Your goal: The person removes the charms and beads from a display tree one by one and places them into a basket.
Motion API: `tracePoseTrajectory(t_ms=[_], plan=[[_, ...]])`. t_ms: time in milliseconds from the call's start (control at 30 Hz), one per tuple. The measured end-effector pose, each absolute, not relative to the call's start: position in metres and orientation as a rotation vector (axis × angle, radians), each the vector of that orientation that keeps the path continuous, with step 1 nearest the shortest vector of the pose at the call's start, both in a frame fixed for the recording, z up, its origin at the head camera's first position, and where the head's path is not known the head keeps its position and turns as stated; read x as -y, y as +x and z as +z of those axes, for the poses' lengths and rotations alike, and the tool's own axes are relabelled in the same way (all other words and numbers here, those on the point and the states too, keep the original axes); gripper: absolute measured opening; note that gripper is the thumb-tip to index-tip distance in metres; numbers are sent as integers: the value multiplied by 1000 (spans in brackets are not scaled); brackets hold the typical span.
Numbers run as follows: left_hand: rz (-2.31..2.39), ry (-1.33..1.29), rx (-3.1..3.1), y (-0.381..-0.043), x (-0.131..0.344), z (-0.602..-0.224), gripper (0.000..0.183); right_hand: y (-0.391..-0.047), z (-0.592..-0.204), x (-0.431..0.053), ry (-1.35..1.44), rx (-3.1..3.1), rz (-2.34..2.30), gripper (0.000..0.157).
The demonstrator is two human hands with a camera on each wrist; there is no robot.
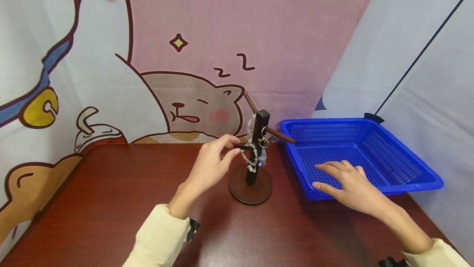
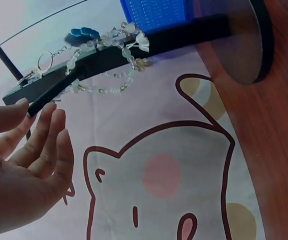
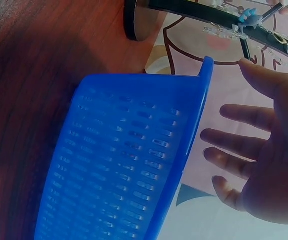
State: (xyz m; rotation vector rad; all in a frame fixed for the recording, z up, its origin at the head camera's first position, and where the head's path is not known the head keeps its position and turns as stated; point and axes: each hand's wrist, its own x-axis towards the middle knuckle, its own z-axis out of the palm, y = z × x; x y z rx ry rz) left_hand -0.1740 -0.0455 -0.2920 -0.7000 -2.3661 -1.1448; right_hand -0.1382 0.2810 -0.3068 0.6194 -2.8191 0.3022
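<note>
A dark wooden jewelry stand point(image 1: 252, 176) rises from a round base on the table. My left hand point(image 1: 211, 161) pinches the tip of one peg point(image 2: 54, 93) between thumb and forefinger; the other fingers curve loosely below. From this peg hangs a clear beaded bracelet point(image 1: 255, 158) with pale charms. A keychain with a gold ring point(image 1: 263, 142) and a blue charm point(image 2: 82, 33) hangs on another peg point(image 1: 282, 135). More clear beads point(image 1: 250, 124) hang behind the post. My right hand point(image 1: 349, 184) hovers by the blue basket point(image 3: 134, 135), fingers spread, holding nothing.
The plastic basket stands right of the stand, its slotted floor point(image 1: 333, 156) visible. A reddish-brown table point(image 1: 122, 201) lies underneath. Behind it hangs a cartoon-printed cloth point(image 1: 296, 32), close to the stand's back pegs.
</note>
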Motion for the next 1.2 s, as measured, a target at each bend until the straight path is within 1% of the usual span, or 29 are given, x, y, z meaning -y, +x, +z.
tracePoseTrajectory(t_ms=[233,533,733,867,1000,1200], plan=[[-1159,-691,2340,-175,41,-290,5,-141,-301,-278,670,2806,303,45],[-1181,-666,2327,-174,40,-289,5,-147,-285,-270,789,2800,357,38],[-1165,-641,2327,-174,39,-289,5,-154,-270,-261,905,2808,470,36],[-1171,-637,2323,-175,39,-290,6,-159,-261,-255,934,2815,553,33],[-1204,-641,2311,-176,40,-291,6,-165,-255,-248,951,2809,632,28],[-1258,-645,2308,-176,40,-291,6,-173,-247,-235,964,2809,716,11]])
